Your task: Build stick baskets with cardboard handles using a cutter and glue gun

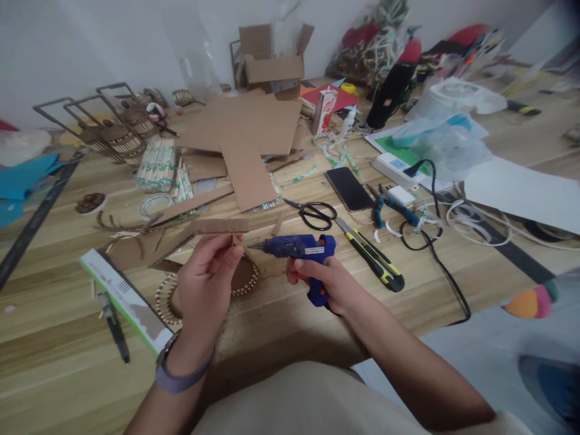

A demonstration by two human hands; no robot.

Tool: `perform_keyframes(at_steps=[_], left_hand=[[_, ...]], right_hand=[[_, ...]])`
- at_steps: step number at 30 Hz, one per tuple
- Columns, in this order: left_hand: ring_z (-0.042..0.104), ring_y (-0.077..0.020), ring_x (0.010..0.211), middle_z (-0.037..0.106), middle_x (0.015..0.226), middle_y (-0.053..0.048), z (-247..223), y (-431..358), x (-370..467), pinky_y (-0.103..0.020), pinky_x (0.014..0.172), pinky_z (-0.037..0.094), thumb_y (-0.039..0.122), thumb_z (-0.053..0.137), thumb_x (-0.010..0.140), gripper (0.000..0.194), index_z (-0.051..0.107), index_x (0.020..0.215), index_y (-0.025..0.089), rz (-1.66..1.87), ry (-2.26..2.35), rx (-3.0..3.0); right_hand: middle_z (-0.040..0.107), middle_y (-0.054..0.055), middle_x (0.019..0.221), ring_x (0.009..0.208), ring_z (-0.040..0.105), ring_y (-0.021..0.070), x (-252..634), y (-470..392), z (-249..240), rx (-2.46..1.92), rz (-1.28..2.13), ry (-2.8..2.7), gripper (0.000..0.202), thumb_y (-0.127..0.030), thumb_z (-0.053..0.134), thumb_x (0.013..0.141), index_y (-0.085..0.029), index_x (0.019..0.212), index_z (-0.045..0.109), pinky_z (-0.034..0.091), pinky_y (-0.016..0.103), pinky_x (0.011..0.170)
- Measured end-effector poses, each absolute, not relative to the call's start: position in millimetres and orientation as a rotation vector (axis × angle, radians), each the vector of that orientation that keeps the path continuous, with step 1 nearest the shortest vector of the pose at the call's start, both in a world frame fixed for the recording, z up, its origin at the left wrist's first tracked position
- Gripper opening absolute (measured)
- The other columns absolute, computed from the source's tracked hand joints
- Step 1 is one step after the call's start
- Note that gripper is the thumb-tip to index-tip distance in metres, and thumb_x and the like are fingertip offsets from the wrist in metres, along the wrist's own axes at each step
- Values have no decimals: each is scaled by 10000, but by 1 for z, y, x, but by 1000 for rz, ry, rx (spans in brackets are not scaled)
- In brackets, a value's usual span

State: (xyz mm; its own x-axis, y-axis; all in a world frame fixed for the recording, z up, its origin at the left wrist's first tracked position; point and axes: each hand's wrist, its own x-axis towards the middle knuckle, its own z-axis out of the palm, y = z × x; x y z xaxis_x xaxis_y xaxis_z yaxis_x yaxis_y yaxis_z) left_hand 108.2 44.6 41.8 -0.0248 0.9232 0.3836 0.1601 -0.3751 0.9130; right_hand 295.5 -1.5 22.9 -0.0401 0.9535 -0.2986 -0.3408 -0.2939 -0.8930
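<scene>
My right hand [335, 283] is wrapped round the handle of a blue hot glue gun [292, 246], with its nozzle pointing left. Pinched between the thumb and fingers of my left hand [206, 281] is a small piece of cardboard [237, 241], close to the nozzle tip. Just beyond those fingers runs a bent cardboard strip [212, 226]; whether they touch it I cannot tell. Partly hidden below and behind my left hand are a round cardboard piece edged with beads [254, 275] and a ring of small sticks [164, 297].
Black scissors [319, 214], a yellow utility knife [371, 251], pliers [394, 208] and a phone [348, 188] lie ahead and right. A black cord [446, 275] trails to the table edge. Cardboard sheets [249, 124] are stacked behind. A ruler-like strip [127, 296] and a pen [113, 329] lie left.
</scene>
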Motion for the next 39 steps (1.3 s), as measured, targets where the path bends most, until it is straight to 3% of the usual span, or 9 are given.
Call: perform_keyframes(at_steps=[21,32,39], left_hand=[[691,-176,971,757,1012,-12,45,44,108,-289,878,557,380,679,918,186,774,994,239,1416,1191,1666],[683,-151,982,747,1029,1,39,46,107,-262,883,555,331,696,920,151,780,1029,267,1452,1121,1633],[661,-167,1028,715,1049,-13,36,47,107,-282,894,565,324,707,916,140,785,1019,273,1523,1074,1659]], right_hand=[[542,-41,561,539,477,121,289,2,30,-1237,1518,-716,367,-454,851,549,-225,635,577,434,277,567],[671,20,665,650,566,154,294,0,22,-1192,1584,-709,436,-576,869,573,-193,676,688,440,288,650],[672,16,666,651,568,150,290,4,23,-1202,1539,-699,433,-563,892,574,-199,690,687,433,277,627]])
